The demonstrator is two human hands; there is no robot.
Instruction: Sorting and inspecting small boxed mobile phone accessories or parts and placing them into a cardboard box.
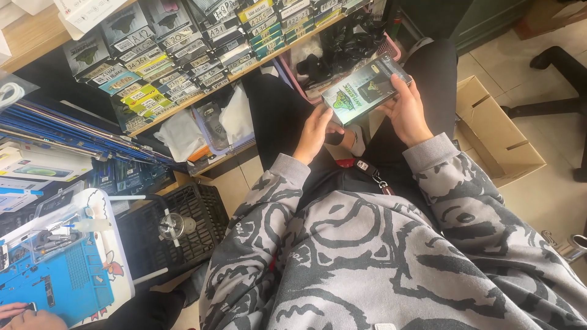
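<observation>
Down in the head view, you hold a flat rectangular package (pixel 365 89) in both hands, out over your lap and just in front of the lower shelf; it is dark with a green printed picture at its near end and lies tilted, its long side running from lower left to upper right. Your left hand (pixel 315 133) grips the near lower end, its fingers (pixel 323 120) curled under the edge and pinching it with the thumb; your right hand (pixel 406 113) cups the far side, fingers wrapped behind the package and thumb laid along its edge. Both arms wear grey patterned sleeves (pixel 455 183); a set of keys (pixel 373 174) hangs at your waist. Rows of labelled small boxes (pixel 183 46) stand packed on the wooden shelf (pixel 202 98) beyond your hands; an open cardboard box (pixel 498 137) sits on the tiled floor to your right; a blue work mat (pixel 58 278) lies on the counter at lower left, where another person's fingers (pixel 18 313) touch its near edge.
</observation>
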